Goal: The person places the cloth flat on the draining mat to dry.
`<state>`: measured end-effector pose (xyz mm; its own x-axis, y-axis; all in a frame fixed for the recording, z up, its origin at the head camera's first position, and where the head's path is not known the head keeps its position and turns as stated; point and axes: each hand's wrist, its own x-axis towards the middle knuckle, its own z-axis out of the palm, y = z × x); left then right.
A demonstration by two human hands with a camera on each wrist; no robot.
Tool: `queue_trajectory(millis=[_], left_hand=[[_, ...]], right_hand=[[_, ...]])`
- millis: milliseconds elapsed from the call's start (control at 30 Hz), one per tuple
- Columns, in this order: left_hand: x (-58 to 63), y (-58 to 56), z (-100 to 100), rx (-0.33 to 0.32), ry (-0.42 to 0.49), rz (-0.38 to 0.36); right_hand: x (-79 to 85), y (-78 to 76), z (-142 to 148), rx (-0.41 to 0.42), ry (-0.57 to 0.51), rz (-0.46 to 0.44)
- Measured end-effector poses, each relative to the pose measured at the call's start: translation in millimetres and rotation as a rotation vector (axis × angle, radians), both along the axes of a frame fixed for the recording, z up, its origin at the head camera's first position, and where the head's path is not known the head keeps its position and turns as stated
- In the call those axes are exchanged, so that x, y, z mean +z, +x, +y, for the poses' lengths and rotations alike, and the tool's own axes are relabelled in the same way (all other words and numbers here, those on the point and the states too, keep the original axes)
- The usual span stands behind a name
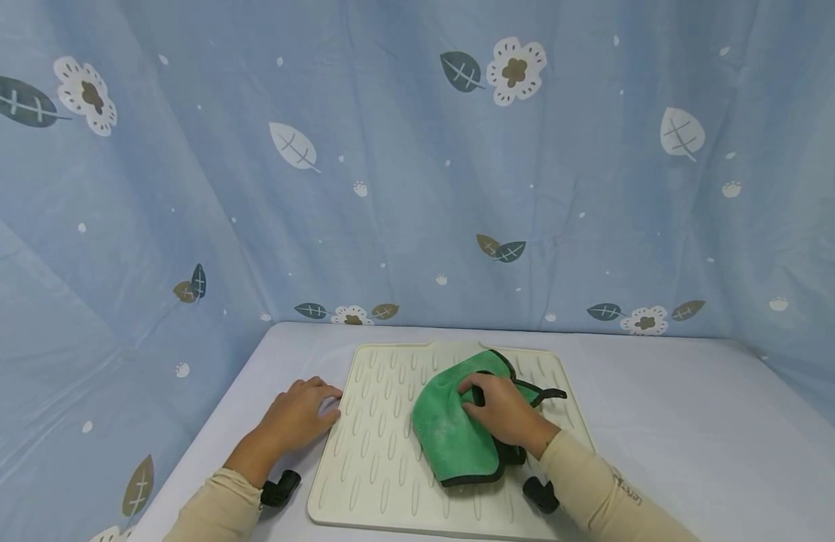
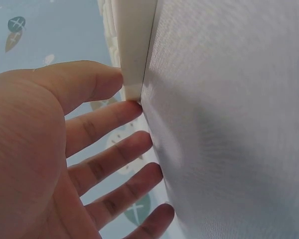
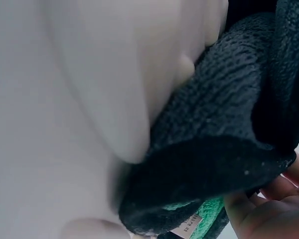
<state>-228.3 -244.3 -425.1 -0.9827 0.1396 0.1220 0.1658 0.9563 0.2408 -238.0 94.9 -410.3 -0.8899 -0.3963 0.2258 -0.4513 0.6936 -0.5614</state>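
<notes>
A green cloth (image 1: 451, 421) with black trim and a black hanging loop lies bunched on a cream ridged mat (image 1: 370, 452). My right hand (image 1: 505, 410) pinches the cloth from above, near its middle. In the right wrist view the cloth's dark underside (image 3: 204, 114) and a white tag (image 3: 187, 226) show, with part of the right hand (image 3: 274, 214) at the lower right. My left hand (image 1: 295, 412) rests at the mat's left edge. Its fingers are spread and nearly straight in the left wrist view, with the thumb and index fingertips at the mat's side (image 2: 132, 50).
The mat lies on a white-covered table (image 1: 661, 421). A blue curtain (image 1: 403, 188) with leaf and flower prints stands behind and at the sides. Black wrist-worn devices show by the left wrist (image 1: 280, 489) and the right wrist (image 1: 540, 495).
</notes>
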Motion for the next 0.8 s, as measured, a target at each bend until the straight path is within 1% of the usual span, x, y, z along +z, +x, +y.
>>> queue_trajectory(millis=[133,267,367,533,733,800], left_hand=[[-0.7,-3.8,-2,-0.015,-0.002,0.014],[0.0,-7.0,-3,-0.024,-0.003,0.014],[0.8,-8.5,-3,-0.022,-0.005,0.008],[1.3,-10.4,0,-0.011,-0.011,-0.004],[1.4,-12.3,1,0.001,-0.01,-0.014],[1.3,-12.8,2,0.004,-0.007,-0.016]], right_hand=[[0.9,-1.0,-1,-0.015,0.004,-0.01],[6.3,0.7,4,0.008,-0.017,-0.006],[13.4,5.1,14,0.026,-0.044,0.009],[22.6,15.8,33,0.01,-0.09,0.011],[23.1,25.8,54,0.022,-0.122,0.065],[21.7,28.0,60,0.032,-0.123,0.064]])
